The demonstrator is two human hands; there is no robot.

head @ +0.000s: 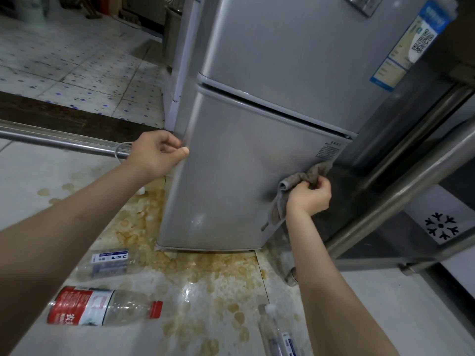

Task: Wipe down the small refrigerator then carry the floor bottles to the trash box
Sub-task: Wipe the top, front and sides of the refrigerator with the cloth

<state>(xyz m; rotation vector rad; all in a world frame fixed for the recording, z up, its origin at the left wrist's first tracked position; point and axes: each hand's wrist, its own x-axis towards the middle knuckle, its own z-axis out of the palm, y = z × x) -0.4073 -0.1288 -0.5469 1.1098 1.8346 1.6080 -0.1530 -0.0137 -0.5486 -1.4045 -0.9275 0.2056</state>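
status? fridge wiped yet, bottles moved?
Done: can't tell how much is already wiped. In hand: right hand holds the cloth against the right edge of the fridge's lower door; left hand grips the door's left edge. Left: three bottles on the stained floor; trash box not in view.

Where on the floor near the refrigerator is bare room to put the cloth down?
Free: the pale tile at lower right, between the right forearm and the steel frame. Also the tile left of the stains, below the steel rail. Crowded: before the refrigerator, brown stains, the red-label bottle and two clear bottles.
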